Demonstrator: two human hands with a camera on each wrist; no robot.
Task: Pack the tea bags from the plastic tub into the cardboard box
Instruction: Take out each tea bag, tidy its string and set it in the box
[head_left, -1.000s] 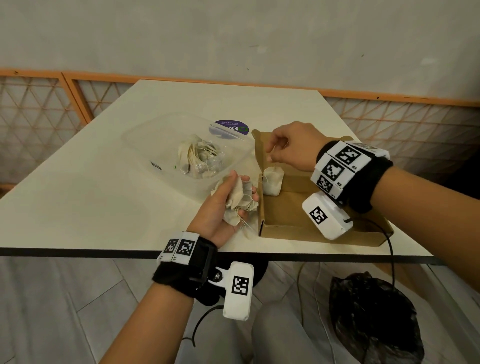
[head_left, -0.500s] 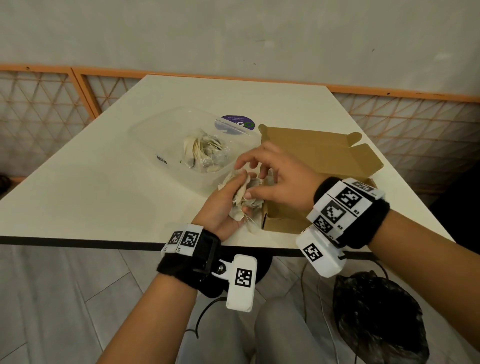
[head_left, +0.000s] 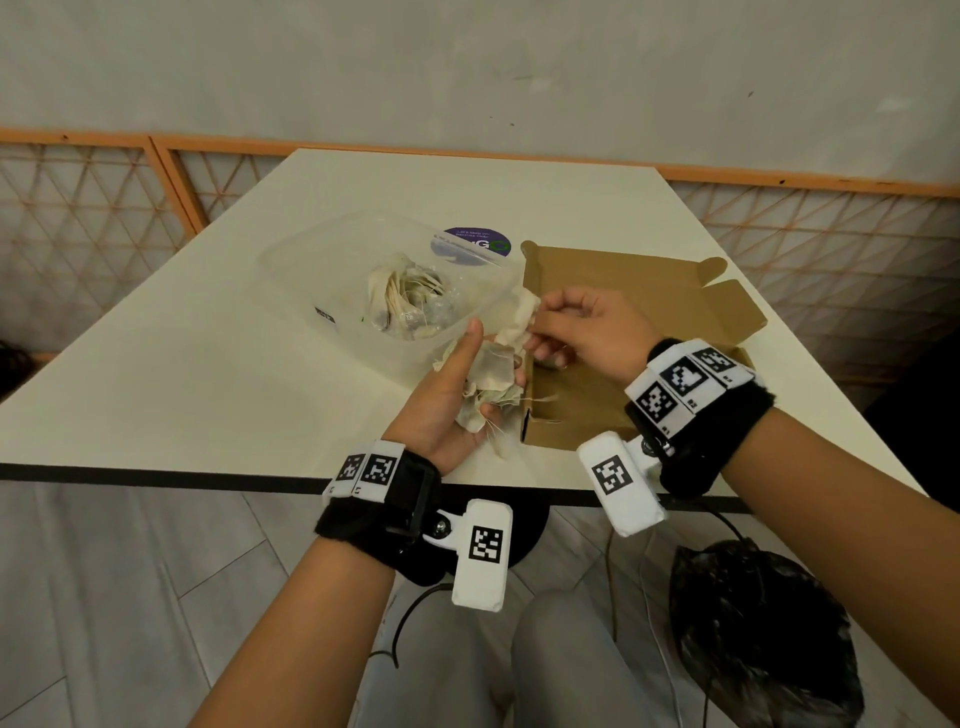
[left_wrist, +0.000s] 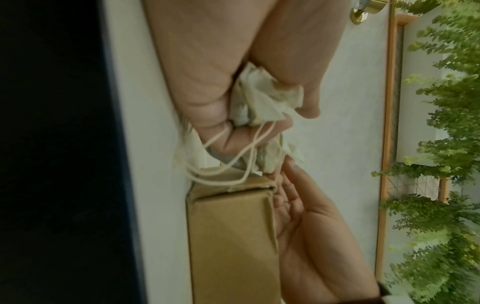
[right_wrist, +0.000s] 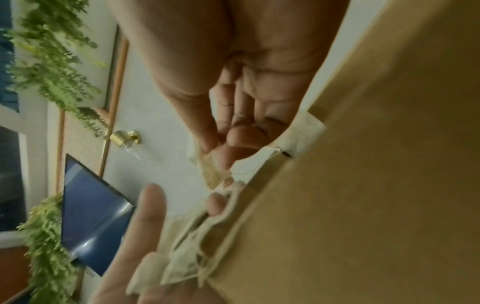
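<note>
Stood on tiled floor (head_left: 130, 597): white table (head_left: 182, 374). Below its edge, black bag (head_left: 758, 634); behind, orange lattice railing (head_left: 78, 208).

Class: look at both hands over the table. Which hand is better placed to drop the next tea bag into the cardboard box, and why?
The right hand: it already pinches one tea bag at the cardboard box. The left hand cradles the bunch of tea bags.

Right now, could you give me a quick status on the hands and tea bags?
Left hand holds a tea bag bunch. Right hand pinches one tea bag beside the cardboard box. Path clear.
</note>
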